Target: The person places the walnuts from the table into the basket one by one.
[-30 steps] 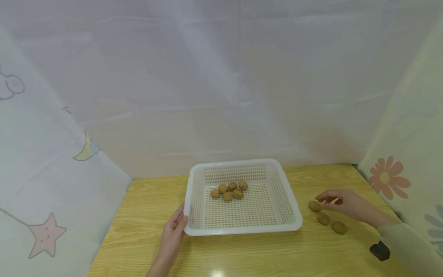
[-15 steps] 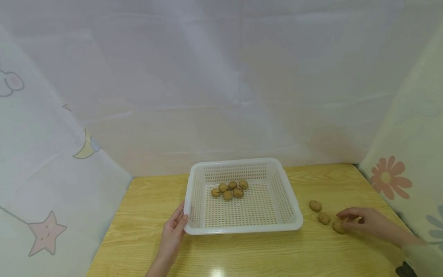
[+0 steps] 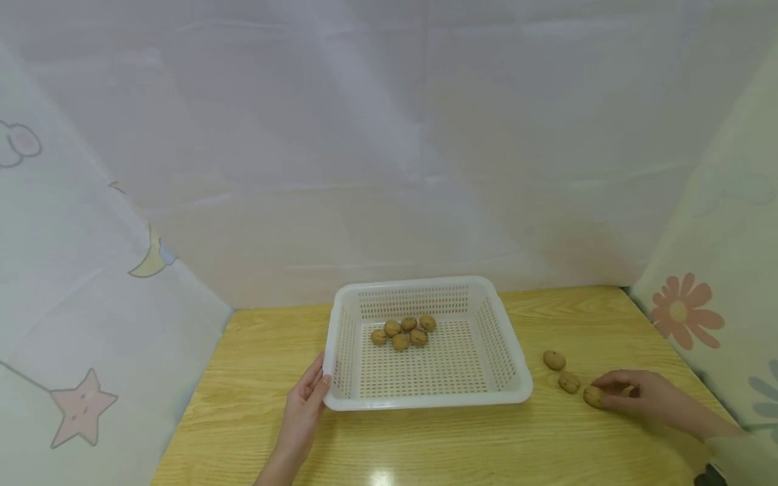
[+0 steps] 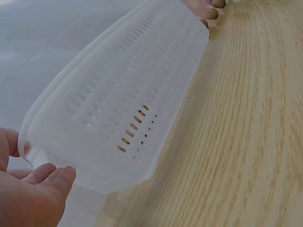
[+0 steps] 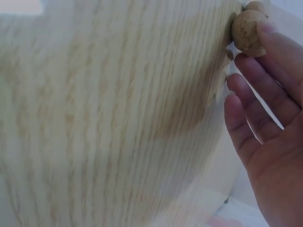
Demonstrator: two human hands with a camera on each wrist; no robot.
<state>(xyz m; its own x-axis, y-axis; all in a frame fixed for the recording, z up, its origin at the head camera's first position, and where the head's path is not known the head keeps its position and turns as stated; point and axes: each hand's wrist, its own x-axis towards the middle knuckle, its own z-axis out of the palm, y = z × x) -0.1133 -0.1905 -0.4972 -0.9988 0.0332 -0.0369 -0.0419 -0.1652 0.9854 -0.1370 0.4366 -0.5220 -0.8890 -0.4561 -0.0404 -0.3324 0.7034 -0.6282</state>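
A white plastic basket [image 3: 425, 407] with slotted walls stands on the table, holding several walnuts [image 3: 400, 342] in its left half. My left hand [image 3: 302, 405] grips its left rim, thumb on top and fingers outside; the left wrist view shows the hand [image 4: 38, 194] at the basket's end wall [image 4: 113, 109]. On the right, three walnuts lie in a slanting row. My right hand [image 3: 644, 398] pinches the nearest walnut [image 3: 593, 397] between thumb and fingers. In the right wrist view the thumb lies against this walnut [image 5: 248, 33], and the other fingers spread below it.
Two more walnuts, the middle one [image 3: 568, 383] and the farther one [image 3: 554, 360], lie between the right hand and the basket. The wooden table [image 3: 437, 445] meets a pale cloth backdrop [image 3: 389, 169] behind, with printed cloth walls at both sides.
My right hand has moved from the farthest loose walnut to the nearest one, toward the right and closer to me, and its fingers have settled on it. The left hand keeps its hold.
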